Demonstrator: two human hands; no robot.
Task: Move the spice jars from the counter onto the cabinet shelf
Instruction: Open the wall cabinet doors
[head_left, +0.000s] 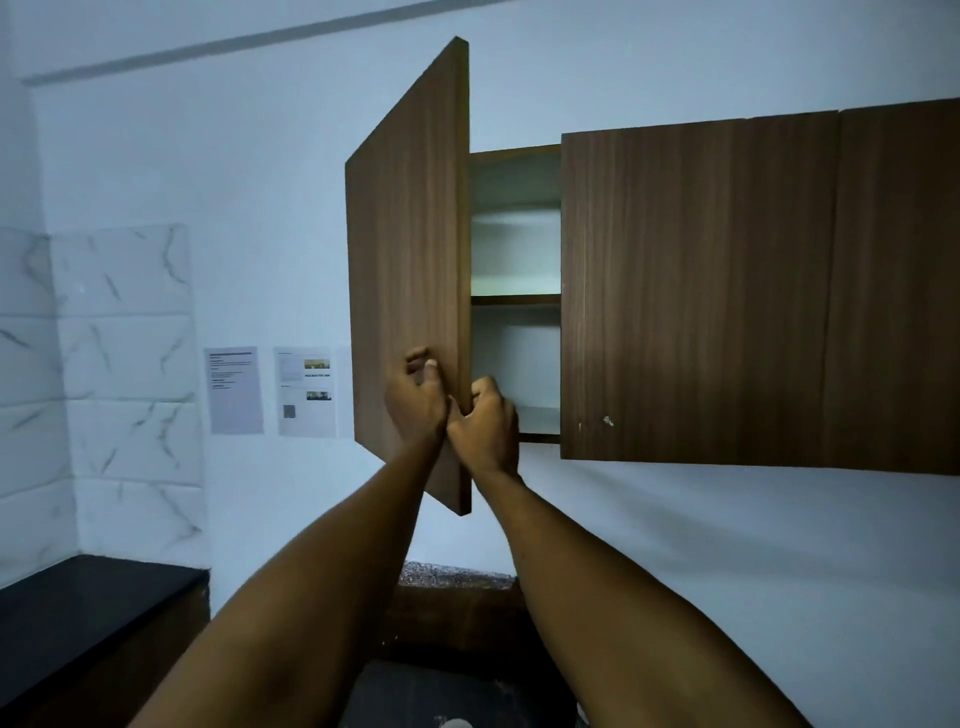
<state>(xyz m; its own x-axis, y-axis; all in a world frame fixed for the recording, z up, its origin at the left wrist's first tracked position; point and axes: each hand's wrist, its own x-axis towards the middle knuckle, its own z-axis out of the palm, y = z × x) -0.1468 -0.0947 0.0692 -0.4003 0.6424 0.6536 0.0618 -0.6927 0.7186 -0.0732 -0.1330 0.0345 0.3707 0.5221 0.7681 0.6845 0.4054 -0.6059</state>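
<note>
Both hands grasp the free edge of the open cabinet door (410, 249): the left hand (418, 402) on its outer face, the right hand (485, 423) behind it. The cabinet shelf (515, 300) inside is visible, and no spice jars can be seen.

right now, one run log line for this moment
phase: opening cabinet door | left hand, right hand: on door edge | shelf: bare | jars: unseen
</note>
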